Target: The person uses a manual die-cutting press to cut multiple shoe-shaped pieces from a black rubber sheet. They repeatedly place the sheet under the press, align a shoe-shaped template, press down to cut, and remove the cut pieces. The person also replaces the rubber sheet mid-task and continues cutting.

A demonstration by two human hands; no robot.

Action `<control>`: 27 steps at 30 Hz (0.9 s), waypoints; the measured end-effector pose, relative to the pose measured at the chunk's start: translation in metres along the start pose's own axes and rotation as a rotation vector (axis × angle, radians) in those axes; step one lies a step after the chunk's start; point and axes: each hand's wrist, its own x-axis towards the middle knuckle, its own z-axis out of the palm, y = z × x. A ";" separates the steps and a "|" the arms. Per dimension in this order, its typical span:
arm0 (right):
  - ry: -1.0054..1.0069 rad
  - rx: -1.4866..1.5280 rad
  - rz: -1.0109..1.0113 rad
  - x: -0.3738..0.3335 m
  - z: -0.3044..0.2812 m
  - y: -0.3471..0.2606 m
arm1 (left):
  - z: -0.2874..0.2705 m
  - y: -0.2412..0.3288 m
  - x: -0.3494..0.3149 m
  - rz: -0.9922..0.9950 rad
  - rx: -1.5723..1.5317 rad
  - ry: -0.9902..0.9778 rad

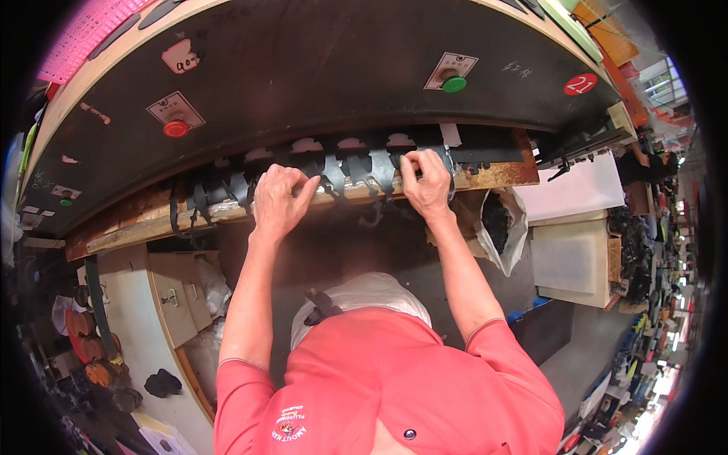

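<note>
A black sheet (381,168) with rounded holes and ragged strips hangs along the front of the machine bed, over a worn wooden edge (212,215). My left hand (280,201) is on the left part of this sheet. Its fingers are curled, and the thumb sticks out to the right. At the sheet's right end, my right hand (428,183) pinches the material between thumb and bent forefinger. Pale oval patches (351,143) show through the holes. The far side of the sheet goes out of sight under the dark machine front.
The dark machine panel (318,76) overhangs my hands, with a red button (177,128) and a green button (453,84). A white sack (516,235) of black scraps hangs at the right, beside a pale cabinet (570,254). Drawers (178,296) stand at the left.
</note>
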 end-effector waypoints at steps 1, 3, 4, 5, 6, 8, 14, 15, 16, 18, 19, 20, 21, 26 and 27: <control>-0.069 -0.065 0.010 -0.005 0.003 0.002 | 0.000 0.000 0.000 -0.010 0.010 -0.005; -0.071 -0.035 0.142 -0.007 0.008 0.005 | 0.000 0.000 0.001 -0.029 0.018 -0.017; -0.117 -0.026 0.143 -0.007 0.008 0.006 | 0.000 0.001 0.001 -0.033 0.007 -0.008; -0.117 -0.031 0.083 -0.005 0.008 0.007 | 0.000 0.001 0.002 -0.040 0.013 -0.010; -0.121 -0.035 0.024 -0.004 0.007 0.007 | 0.000 0.001 0.002 -0.050 0.015 -0.020; -0.145 -0.035 -0.003 -0.004 0.004 0.007 | 0.001 0.001 0.001 -0.064 0.034 -0.026; -0.188 -0.004 0.092 -0.008 0.004 0.007 | 0.003 -0.001 -0.002 -0.103 0.043 -0.030; -0.176 0.007 0.100 -0.008 0.004 0.008 | 0.003 -0.001 -0.003 -0.106 0.037 -0.023; -0.183 0.017 0.094 -0.009 0.004 0.009 | 0.003 -0.001 -0.003 -0.108 0.016 -0.014; -0.203 0.004 0.088 -0.009 0.003 0.010 | 0.002 0.001 -0.004 -0.095 0.018 -0.002; -0.215 -0.004 0.087 -0.009 0.002 0.011 | 0.002 0.001 -0.004 -0.085 0.015 0.009; -0.212 0.006 0.080 -0.010 0.001 0.011 | 0.002 0.002 -0.005 -0.078 0.004 0.019; -0.215 0.016 0.108 -0.010 0.001 0.011 | 0.002 0.003 -0.005 -0.081 -0.007 0.014; -0.225 0.148 0.372 -0.007 -0.006 0.003 | -0.001 0.004 -0.001 -0.056 -0.052 -0.025; -0.221 0.206 0.499 -0.004 -0.008 0.001 | -0.003 0.005 0.001 -0.051 -0.058 -0.031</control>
